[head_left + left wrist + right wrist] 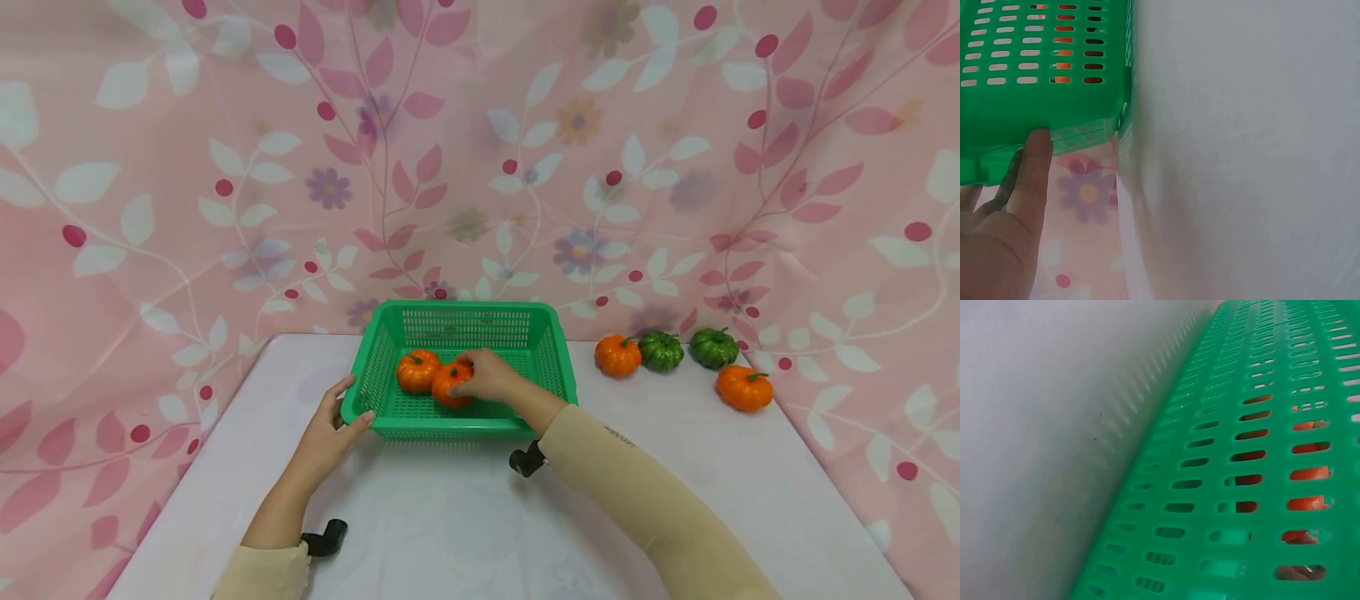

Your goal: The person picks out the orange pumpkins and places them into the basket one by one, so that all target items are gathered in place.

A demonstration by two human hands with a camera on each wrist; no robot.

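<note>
In the head view, my right hand [489, 377] reaches into the green plastic basket [459, 424]. Its fingers and thumb grip a small orange pumpkin [447, 387] inside. Another orange pumpkin [417, 372] lies against its left side on the basket floor. At the basket's front left corner, my left hand [330, 431] touches the rim with its fingers spread. The left wrist view has the left hand [1013, 215] with one straight finger against the basket's wall [1029, 106]. Through the slots in the right wrist view, the basket [1210, 469] shows patches of orange; the right hand is mostly hidden there.
Right of the basket, on the white-covered table [450, 517], an orange pumpkin [618, 357] sits beside a green pumpkin [661, 352]. Further right are another green pumpkin [713, 348] and an orange pumpkin [744, 388] near the table's edge. A pink floral curtain [480, 167] hangs behind.
</note>
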